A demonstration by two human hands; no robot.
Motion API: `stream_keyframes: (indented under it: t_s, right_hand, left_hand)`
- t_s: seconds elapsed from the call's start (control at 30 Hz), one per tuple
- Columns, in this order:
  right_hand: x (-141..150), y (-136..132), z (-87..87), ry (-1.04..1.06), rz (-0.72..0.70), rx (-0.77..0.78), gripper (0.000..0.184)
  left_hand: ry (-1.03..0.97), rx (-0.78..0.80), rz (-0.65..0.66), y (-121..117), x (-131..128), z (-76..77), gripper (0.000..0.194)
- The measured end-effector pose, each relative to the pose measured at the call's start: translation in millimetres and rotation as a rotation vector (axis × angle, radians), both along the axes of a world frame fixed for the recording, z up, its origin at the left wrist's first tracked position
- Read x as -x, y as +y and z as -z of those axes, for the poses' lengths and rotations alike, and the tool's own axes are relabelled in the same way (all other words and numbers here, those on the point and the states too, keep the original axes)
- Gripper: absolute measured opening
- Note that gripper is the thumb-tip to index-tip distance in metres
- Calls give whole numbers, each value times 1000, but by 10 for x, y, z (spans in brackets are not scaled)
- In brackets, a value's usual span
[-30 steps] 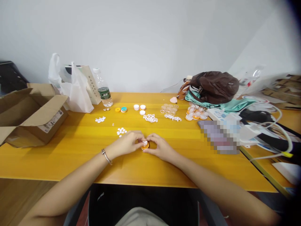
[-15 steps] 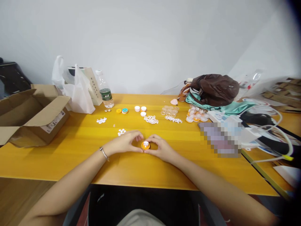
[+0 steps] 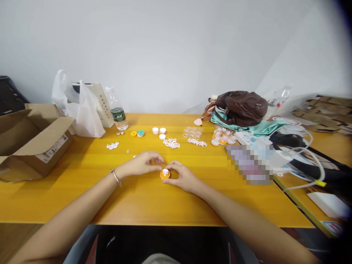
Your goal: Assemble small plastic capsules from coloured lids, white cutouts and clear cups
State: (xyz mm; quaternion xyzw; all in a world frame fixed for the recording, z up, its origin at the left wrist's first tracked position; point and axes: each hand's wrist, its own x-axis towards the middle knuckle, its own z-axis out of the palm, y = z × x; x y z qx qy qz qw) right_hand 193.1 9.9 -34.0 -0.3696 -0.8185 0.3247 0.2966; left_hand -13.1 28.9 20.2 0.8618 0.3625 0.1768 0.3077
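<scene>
A small round orange piece with a white part on top (image 3: 165, 175) sits at the table's middle, near the front. My right hand (image 3: 183, 177) grips it from the right, thumb at its near side and fingers at its far side. Just left of it, my left hand (image 3: 143, 163) is held with curved fingers and thumb apart. The left thumb tip is close to the piece's far-left edge; whether it touches I cannot tell. Behind my left hand, small white pieces (image 3: 134, 156) are mostly hidden.
Farther back lie white gear-like pieces (image 3: 172, 143), clear rings (image 3: 193, 132), capped orange pieces (image 3: 223, 136) and white knobs (image 3: 112, 145). A cardboard box (image 3: 35, 139) and water bottle (image 3: 118, 113) stand left. A brown bag (image 3: 242, 108) and white cables (image 3: 316, 161) are right.
The left thumb has moved from the near side of the orange piece to its far-left edge. The right hand still grips the piece. The whole view has shifted slightly.
</scene>
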Motion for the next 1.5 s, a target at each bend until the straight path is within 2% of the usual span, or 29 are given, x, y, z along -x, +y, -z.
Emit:
stream_keyframes:
  t_s: [0.1,0.17,0.27,0.37,0.5,0.63,0.73,0.83,0.87,0.97,1.07,1.17,1.23,1.33,1.5]
  right_hand:
    - [-6,4,-2,2,-4,-6,27]
    - [-11,6,-2,-2,-10,-9,27]
    - [-19,4,2,-3,-22,-16,26]
    - [-23,-1,13,9,-28,-30,28]
    - [-15,-8,21,30,-43,-26,26]
    - [-14,-21,-2,103,-49,1,25]
    - [-19,-36,-38,152,-36,38,25]
    - [-8,-61,-73,212,-48,195,25]
    - [2,-73,-85,249,-58,274,25]
    - [43,-113,-141,348,-77,446,29]
    - [89,-145,-252,410,-67,486,32]
    - [139,-157,-411,481,-53,537,34]
    - [174,-156,-512,510,-62,564,34]
    - [224,-148,-598,525,-71,568,32]
    - [245,-150,-570,567,-53,540,31]
  left_hand:
    - [-20,-74,-53,314,-182,-121,26]
    - [-35,-153,-87,599,-388,-138,27]
    - [-73,-231,-189,1024,-747,-60,32]
    - [-104,-252,-245,1323,-1063,65,35]
    - [-131,-250,-274,1501,-1319,173,30]
    - [-155,-234,-247,1545,-1388,190,27]
    - [-196,-236,-250,1473,-1297,136,33]
    - [-270,-236,-252,1216,-1061,13,34]
    - [-307,-226,-245,1082,-956,-38,33]
    - [-589,-125,-187,580,-619,-190,27]
    - [-690,-99,-173,81,-332,-308,20]
    - [-753,-155,-156,-243,-157,-368,18]
    - [-799,-226,-182,-341,-105,-375,18]
    - [-824,-330,-186,-360,-90,-349,18]
    - [-845,-409,-184,-300,-115,-315,19]
